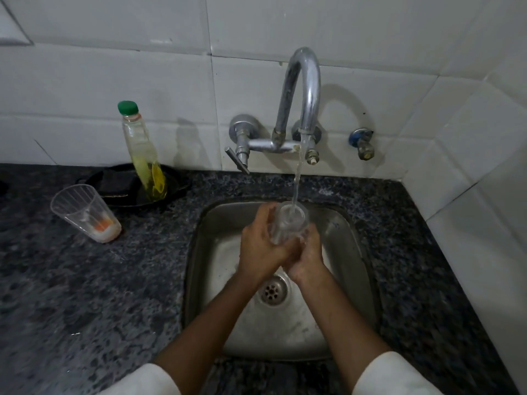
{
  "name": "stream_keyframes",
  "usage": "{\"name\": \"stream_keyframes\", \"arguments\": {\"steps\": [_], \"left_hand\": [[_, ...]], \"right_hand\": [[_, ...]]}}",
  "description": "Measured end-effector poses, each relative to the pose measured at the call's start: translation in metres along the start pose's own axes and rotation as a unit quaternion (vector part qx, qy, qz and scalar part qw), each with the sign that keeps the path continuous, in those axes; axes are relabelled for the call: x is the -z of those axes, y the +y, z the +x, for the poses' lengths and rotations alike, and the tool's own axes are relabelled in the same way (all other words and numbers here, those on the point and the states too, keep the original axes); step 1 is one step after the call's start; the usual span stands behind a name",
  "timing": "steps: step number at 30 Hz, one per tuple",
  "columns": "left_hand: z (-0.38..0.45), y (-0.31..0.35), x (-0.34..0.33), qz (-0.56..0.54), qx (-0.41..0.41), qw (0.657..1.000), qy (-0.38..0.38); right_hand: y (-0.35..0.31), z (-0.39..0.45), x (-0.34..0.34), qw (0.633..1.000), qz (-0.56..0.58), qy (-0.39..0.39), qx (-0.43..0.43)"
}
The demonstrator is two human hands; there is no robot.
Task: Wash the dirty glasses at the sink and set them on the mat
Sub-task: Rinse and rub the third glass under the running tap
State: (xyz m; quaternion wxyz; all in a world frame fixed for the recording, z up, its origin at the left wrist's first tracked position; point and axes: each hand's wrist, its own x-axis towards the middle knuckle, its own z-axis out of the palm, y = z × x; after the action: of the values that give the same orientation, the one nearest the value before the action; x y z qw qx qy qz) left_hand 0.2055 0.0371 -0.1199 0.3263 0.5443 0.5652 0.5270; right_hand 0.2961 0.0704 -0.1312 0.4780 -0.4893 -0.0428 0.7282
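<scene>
Left hand (261, 243) curled round glass (288, 223) from the left; right hand (306, 252) cupped about its base, fingers wrapped. Held over sink (350, 252), near upright, mouth up under water stream (296, 183) from tap (302, 89). Second glass (85, 213) with orange dregs on counter (85, 295), mouth up. Beyond it, unlabelled bottle (142, 149) on black mat (119, 181).

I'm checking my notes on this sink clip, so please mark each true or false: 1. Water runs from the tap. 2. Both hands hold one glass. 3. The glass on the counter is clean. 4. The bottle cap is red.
1. True: the tap pours into the held glass.
2. True: left hand and right hand grip it.
3. False: the counter glass holds orange-white residue.
4. False: the bottle has a green cap.
</scene>
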Motion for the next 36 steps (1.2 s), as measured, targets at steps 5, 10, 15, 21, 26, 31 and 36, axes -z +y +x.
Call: {"name": "stream_keyframes", "arguments": {"steps": [5,10,15,21,26,31,36], "left_hand": [[0.004,-0.007,0.031,-0.48,0.267,0.821,-0.158],[0.02,-0.011,0.038,-0.373,0.357,0.774,-0.367],[0.034,-0.012,0.026,-0.177,0.273,0.902,-0.285],[0.016,0.0,-0.015,0.054,0.147,0.987,-0.039],[0.038,-0.005,0.016,-0.158,0.206,0.916,-0.306],[0.029,-0.002,-0.016,0.027,0.181,0.98,-0.08],[0.038,-0.008,0.012,-0.092,0.166,0.944,-0.272]], "right_hand": [[-0.028,0.0,-0.005,0.939,-0.264,0.006,0.22],[-0.051,-0.012,-0.017,0.759,-0.526,-0.223,0.312],[-0.088,-0.029,-0.015,0.385,-0.814,-0.142,0.411],[-0.076,-0.044,-0.022,0.609,-0.702,-0.089,0.358],[-0.097,-0.053,-0.023,0.514,-0.741,-0.191,0.387],[-0.085,-0.04,-0.026,0.515,-0.764,-0.1,0.375],[-0.095,-0.052,-0.025,0.537,-0.72,-0.209,0.387]]}}
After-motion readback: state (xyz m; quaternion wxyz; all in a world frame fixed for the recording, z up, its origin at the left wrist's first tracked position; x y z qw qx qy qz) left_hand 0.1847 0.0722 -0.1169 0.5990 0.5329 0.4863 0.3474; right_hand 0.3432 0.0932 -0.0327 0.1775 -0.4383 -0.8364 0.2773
